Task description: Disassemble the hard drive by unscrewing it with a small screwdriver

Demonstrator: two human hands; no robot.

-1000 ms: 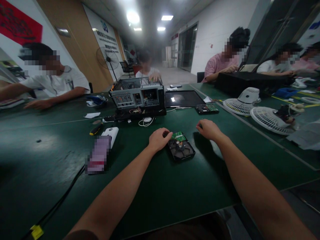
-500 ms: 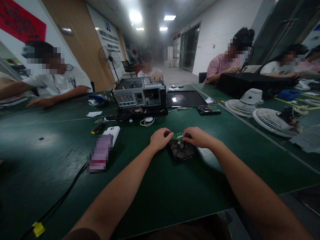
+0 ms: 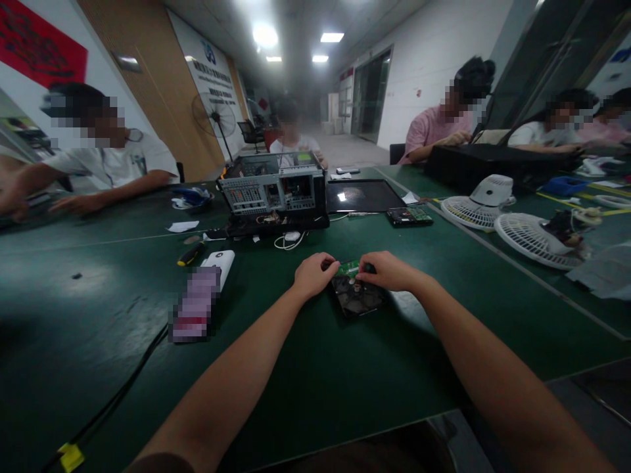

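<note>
A dark hard drive [image 3: 359, 303] lies on the green table in front of me, with its underside and round motor hub facing up. Across its far end sits a small green circuit board [image 3: 349, 268]. My left hand [image 3: 315, 274] is closed at the board's left side, thumb and fingertips pinched on its edge. On the other side my right hand [image 3: 387, 270] is also closed, its fingertips pressed on the board's right part. A dark spot shows within the right hand's curl; I cannot tell what it is. Both hands partly cover the drive's far corners.
An opened computer case [image 3: 273, 190] stands beyond, beside a black panel [image 3: 365, 196] and a second hard drive [image 3: 409, 216]. Left are a yellow-black screwdriver [image 3: 191, 254] and a phone-like white thing [image 3: 220, 263]. White fan parts [image 3: 532, 240] lie right. Several people sit around the table.
The view has shifted slightly. My hands stay at the circuit board with almost no movement. The person behind the computer case has drawn a hand back from its top.
</note>
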